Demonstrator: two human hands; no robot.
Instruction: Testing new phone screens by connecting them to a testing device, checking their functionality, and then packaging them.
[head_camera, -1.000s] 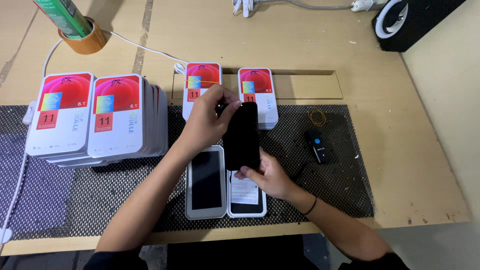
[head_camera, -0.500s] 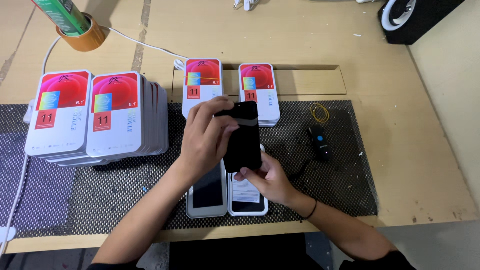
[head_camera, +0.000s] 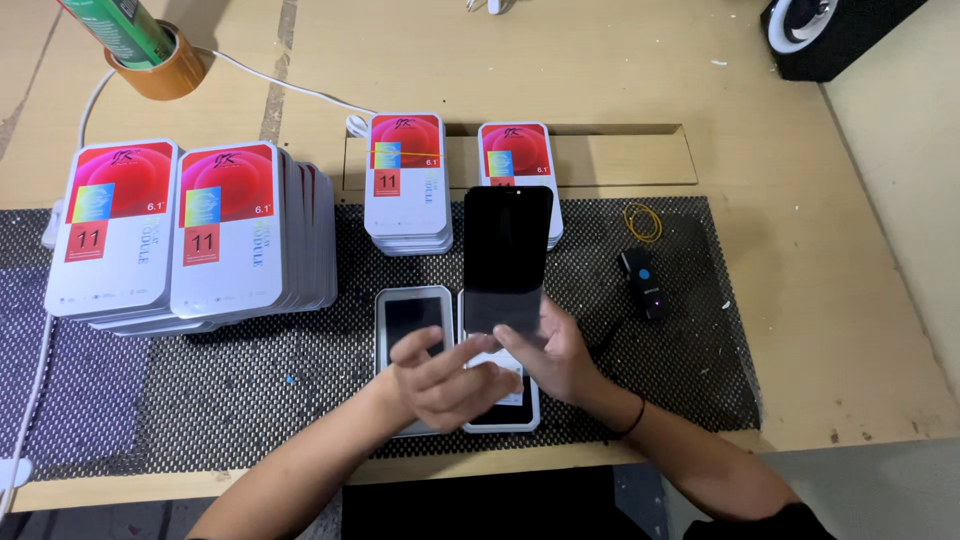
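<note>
The right hand (head_camera: 560, 350) pinches the bottom edge of a black screen panel (head_camera: 507, 255) and holds it upright, already out of the two open trays (head_camera: 412, 310). The left hand (head_camera: 445, 375), fingers loose, holds nothing. Stacks of boxes (head_camera: 190, 235) stand unopened, so most work seems left.

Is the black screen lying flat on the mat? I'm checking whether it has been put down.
No, the right hand holds the black screen up by its lower edge, above the open trays on the mat.

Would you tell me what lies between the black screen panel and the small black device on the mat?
Only bare mesh mat separates panel and device, head view.
</note>
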